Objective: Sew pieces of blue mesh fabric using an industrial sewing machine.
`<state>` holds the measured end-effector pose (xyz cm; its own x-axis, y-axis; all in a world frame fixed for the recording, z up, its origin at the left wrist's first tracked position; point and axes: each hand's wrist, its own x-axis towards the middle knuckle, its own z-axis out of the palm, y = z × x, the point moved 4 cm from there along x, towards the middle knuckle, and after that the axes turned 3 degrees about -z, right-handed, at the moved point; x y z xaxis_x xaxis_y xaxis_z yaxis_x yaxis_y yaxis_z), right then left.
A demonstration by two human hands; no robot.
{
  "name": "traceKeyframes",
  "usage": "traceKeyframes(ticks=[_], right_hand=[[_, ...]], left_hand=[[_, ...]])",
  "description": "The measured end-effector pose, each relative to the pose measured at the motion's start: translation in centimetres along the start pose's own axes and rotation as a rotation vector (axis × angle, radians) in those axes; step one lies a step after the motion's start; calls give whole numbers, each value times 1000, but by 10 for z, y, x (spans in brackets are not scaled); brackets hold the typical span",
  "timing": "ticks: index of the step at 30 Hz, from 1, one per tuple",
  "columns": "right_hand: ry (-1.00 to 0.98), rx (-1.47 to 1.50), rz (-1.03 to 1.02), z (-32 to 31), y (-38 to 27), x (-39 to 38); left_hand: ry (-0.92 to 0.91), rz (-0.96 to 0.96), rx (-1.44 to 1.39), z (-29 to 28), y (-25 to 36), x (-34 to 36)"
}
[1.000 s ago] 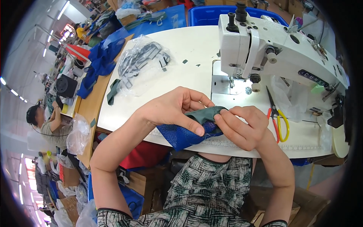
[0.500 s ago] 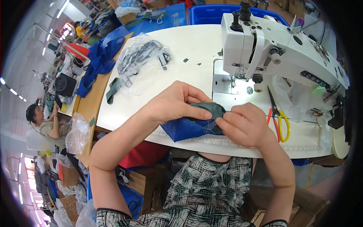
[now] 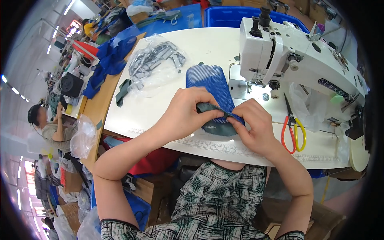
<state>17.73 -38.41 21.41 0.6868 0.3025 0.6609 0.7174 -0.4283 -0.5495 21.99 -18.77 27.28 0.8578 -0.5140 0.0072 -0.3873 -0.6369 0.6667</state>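
A blue mesh pouch (image 3: 210, 80) with a dark green fabric band (image 3: 220, 129) lies in front of me on the white sewing table (image 3: 176, 124). My left hand (image 3: 192, 110) pinches the green edge between thumb and fingers. Close beside it, my right hand (image 3: 254, 124) grips the same piece at its right end, thumb and fingers pressed together. The mesh part spreads away from me, past both hands, towards the needle area of the white sewing machine (image 3: 276, 52). Whatever lies between the fingertips is hidden.
Scissors (image 3: 293, 128) with red and yellow handles lie right of my right hand. A clear plastic bag (image 3: 156, 60) of small grey pieces sits at the back left, near a green scrap (image 3: 123, 93). Behind stands a blue crate (image 3: 224, 17). Another person (image 3: 50, 124) works at far left.
The blue mesh, earlier folded towards me beneath my hands, now extends away from me across the table. The green band has turned to the near side, and both hands have shifted their grip.
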Motion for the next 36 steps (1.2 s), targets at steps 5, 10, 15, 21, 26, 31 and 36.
traceKeyframes(ticks=[5, 10, 15, 21, 26, 31, 36], right_hand=[[94, 27, 10, 17, -13, 11], [-325, 1201, 579, 64, -42, 28], [-298, 1284, 988, 68, -25, 4], [-143, 598, 1113, 3, 8, -34], [-422, 6, 807, -35, 21, -29], [-141, -202, 146, -32, 27, -32], [-208, -263, 89, -21, 32, -36]], left_hand=[[216, 231, -86, -24, 5, -21], [-64, 154, 493, -89, 84, -35], [-288, 239, 603, -41, 11, 30], [-150, 82, 344, 59, -17, 81], [-184, 1, 110, 78, -18, 96], [-284, -63, 7, 78, -19, 104], [-325, -121, -287, 80, -32, 104]])
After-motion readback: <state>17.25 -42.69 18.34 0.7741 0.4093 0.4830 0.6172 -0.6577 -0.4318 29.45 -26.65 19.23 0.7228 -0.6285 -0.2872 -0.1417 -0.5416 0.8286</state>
